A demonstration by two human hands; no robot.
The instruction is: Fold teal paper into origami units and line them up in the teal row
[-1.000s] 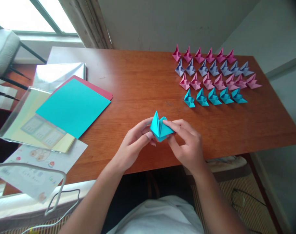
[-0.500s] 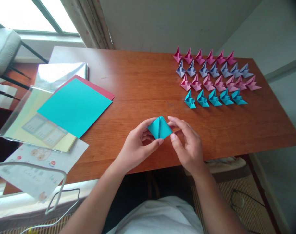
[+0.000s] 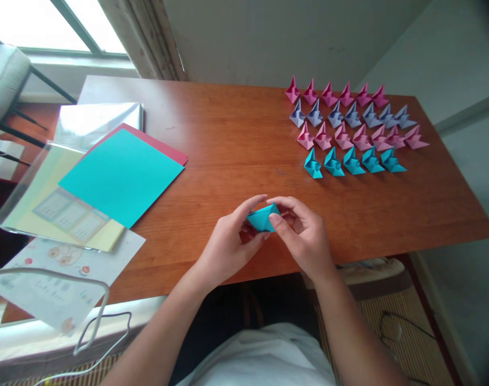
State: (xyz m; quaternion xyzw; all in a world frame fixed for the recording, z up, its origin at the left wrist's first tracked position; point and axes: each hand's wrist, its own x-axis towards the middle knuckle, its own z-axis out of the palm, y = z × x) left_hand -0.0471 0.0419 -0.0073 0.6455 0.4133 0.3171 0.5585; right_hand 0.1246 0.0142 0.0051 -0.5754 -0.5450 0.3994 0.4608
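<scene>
Holding folded turquoise paper (image 3: pixel 261 219) (white sheet's (image 3: pixel 73 297) lettering (image 3: pixel 53 289) illegible).

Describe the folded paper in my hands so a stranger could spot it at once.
Find the brown wooden table, then the left hand and right hand above its near edge. Between them is the folded turquoise paper. Unlike the five turquoise pieces in the row farther right, it is held.

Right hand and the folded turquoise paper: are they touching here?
Touching: the head view shows the right hand with its thumb lying over the near face of the folded turquoise paper, no gap visible.
</scene>
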